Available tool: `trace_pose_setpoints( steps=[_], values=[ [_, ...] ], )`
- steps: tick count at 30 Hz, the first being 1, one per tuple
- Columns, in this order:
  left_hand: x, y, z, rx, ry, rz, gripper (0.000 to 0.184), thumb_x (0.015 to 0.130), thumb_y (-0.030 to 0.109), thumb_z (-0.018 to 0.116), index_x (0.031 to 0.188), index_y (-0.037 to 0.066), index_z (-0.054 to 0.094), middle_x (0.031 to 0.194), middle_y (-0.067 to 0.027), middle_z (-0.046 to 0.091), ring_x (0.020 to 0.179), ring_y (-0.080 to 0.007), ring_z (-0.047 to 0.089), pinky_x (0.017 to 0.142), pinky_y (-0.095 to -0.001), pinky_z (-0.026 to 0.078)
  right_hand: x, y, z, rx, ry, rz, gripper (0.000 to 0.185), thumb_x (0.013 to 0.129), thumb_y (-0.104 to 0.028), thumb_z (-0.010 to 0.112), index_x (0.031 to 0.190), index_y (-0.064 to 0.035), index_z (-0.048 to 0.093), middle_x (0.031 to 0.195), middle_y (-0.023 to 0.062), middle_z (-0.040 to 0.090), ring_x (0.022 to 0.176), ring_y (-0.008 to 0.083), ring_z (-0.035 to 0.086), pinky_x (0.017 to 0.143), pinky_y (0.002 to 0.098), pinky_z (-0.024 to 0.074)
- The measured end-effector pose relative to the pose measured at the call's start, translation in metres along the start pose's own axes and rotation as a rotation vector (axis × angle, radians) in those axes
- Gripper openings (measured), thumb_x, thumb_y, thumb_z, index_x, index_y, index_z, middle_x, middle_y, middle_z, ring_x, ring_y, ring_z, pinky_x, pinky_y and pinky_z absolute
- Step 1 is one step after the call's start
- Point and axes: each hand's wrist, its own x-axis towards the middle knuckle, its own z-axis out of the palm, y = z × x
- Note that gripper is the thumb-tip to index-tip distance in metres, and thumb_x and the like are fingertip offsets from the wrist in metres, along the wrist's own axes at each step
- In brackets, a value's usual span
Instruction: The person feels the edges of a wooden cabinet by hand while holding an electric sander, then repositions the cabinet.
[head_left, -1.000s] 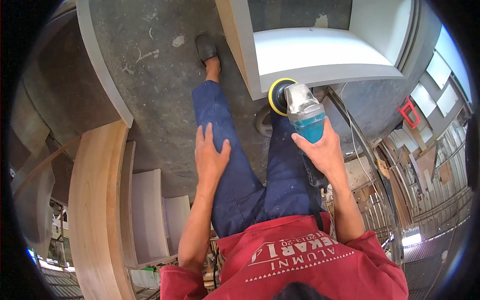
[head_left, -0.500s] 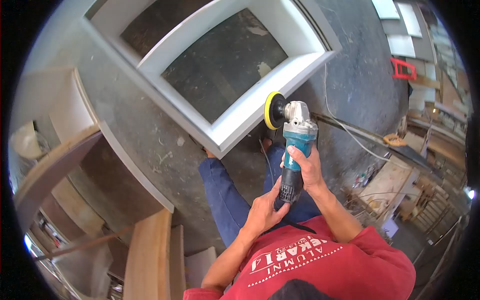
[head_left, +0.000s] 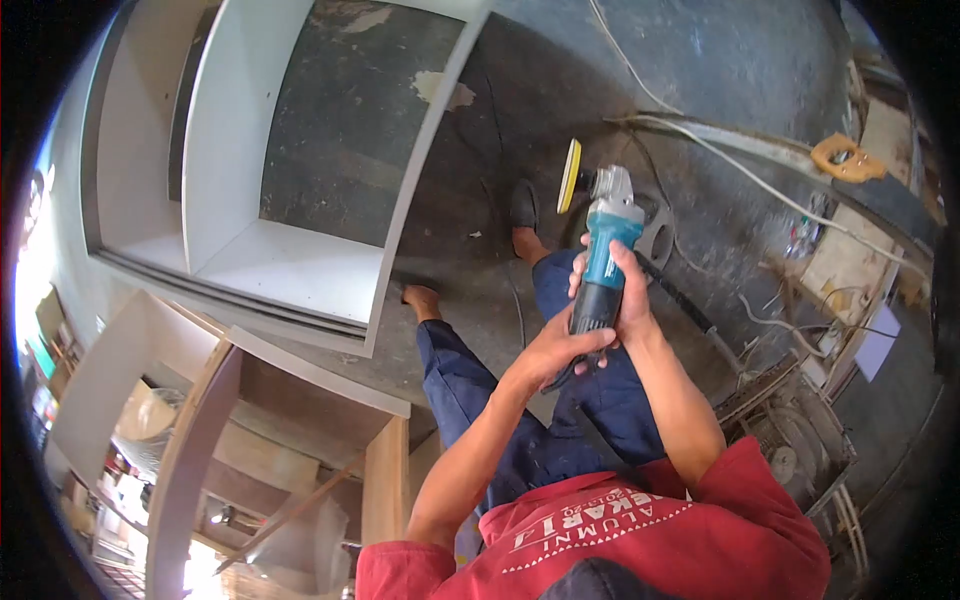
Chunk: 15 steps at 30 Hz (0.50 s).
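Observation:
Both my hands hold a teal and black angle grinder in front of my legs. My left hand is closed around its black rear end. Further up, my right hand wraps the teal body from the right side, thumb on top. A round pad with a yellow face sits on the grinder's head and points left, seen nearly edge-on. It is apart from the white cabinet frame, which stands on the floor at the upper left. The grinder's switch is hidden.
A wooden cabinet piece stands at lower left. Cables run across the concrete floor. On the right are a handsaw with an orange handle and a machine. My feet are near the frame.
The view has turned, and the white frame now appears further left. The grinder's pad, earlier beside the frame's edge, is now well away from it. Both hands keep hold of the grinder.

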Motion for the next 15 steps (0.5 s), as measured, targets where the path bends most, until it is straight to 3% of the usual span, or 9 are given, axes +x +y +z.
trace_pose_setpoints(
  steps=[2,4,5,8,9,12,13,14,15],
  values=[
    [0.025,0.004,0.008,0.156,0.000,-0.082,0.080,0.093,0.034,0.083,0.152,-0.004,0.045,0.108,-0.0130,0.072,0.102,-0.0220,0.075,0.066,-0.0307,0.058,0.021,-0.010,-0.025,0.057,-0.026,-0.035,0.058,0.104,-0.052,0.064,0.136,-0.0048,0.054,0.099,0.0145,0.069,0.084,0.0245,0.072,0.075,0.0394,0.0623],
    [0.046,0.006,0.022,0.517,0.356,0.117,0.082,0.091,0.034,0.084,0.151,-0.006,0.045,0.108,-0.0160,0.073,0.099,-0.0260,0.076,0.072,-0.0361,0.059,0.037,-0.020,-0.055,-0.336,0.217,0.009,0.058,0.103,-0.056,0.065,0.131,-0.0054,0.060,0.107,0.0140,0.071,0.091,0.0226,0.073,0.081,0.0380,0.0609],
    [0.058,0.000,0.019,0.853,0.543,0.268,0.085,0.087,0.034,0.086,0.149,-0.009,0.046,0.111,-0.0244,0.074,0.102,-0.0375,0.076,0.084,-0.0442,0.060,0.035,-0.026,-0.036,-0.585,0.389,-0.194,0.054,0.103,-0.054,0.068,0.124,-0.0045,0.064,0.112,0.0122,0.073,0.098,0.0194,0.073,0.087,0.0359,0.0588],
    [0.095,-0.019,0.001,1.152,0.674,0.317,0.090,0.084,0.033,0.087,0.150,-0.010,0.044,0.115,-0.0306,0.074,0.106,-0.0481,0.074,0.095,-0.0499,0.057,0.067,-0.001,-0.052,-0.732,0.530,-0.093,0.060,0.088,-0.042,0.090,0.121,0.0006,0.064,0.109,0.0113,0.072,0.097,0.0155,0.070,0.084,0.0327,0.0556],
    [0.105,-0.025,-0.005,1.153,0.662,0.300,0.096,0.084,0.031,0.087,0.157,-0.008,0.039,0.127,-0.0341,0.070,0.116,-0.0508,0.070,0.098,-0.0499,0.057,0.091,0.015,-0.066,-0.671,0.557,-0.060,0.065,0.079,-0.039,0.097,0.118,0.0011,0.064,0.107,0.0117,0.072,0.093,0.0166,0.070,0.081,0.0338,0.0554],
    [0.129,-0.026,-0.028,1.262,0.598,0.178,0.104,0.082,0.028,0.088,0.163,-0.006,0.033,0.142,-0.0360,0.061,0.124,-0.0499,0.066,0.101,-0.0494,0.057,0.140,0.052,-0.097,-0.742,0.824,-0.194,0.056,0.076,-0.027,0.096,0.113,0.0020,0.067,0.103,0.0128,0.074,0.090,0.0217,0.071,0.080,0.0392,0.0572],
    [0.124,-0.004,-0.029,1.378,0.442,0.018,0.108,0.080,0.023,0.087,0.166,-0.004,0.029,0.155,-0.0351,0.050,0.136,-0.0492,0.058,0.110,-0.0503,0.052,0.148,0.044,-0.107,-0.674,0.713,-0.132,0.068,0.075,-0.031,0.095,0.123,0.0045,0.062,0.111,0.0186,0.073,0.099,0.0292,0.072,0.088,0.0428,0.0568],
    [0.123,0.005,-0.045,1.516,0.416,0.507,0.105,0.079,0.020,0.088,0.166,-0.002,0.033,0.158,-0.0314,0.050,0.143,-0.0484,0.052,0.118,-0.0533,0.045,0.152,0.034,-0.113,-0.609,0.595,-0.067,0.079,0.074,-0.034,0.093,0.132,0.0071,0.057,0.119,0.0244,0.072,0.109,0.0366,0.073,0.096,0.0463,0.0564],
    [0.113,0.045,-0.041,1.730,0.508,0.697,0.100,0.080,0.017,0.086,0.165,0.000,0.037,0.161,-0.0283,0.049,0.150,-0.0472,0.045,0.124,-0.0561,0.037,0.158,0.028,-0.112,-0.663,0.622,-0.092,0.075,0.074,-0.035,0.091,0.129,0.0059,0.059,0.118,0.0251,0.073,0.108,0.0380,0.074,0.095,0.0467,0.0568]
  ],
)
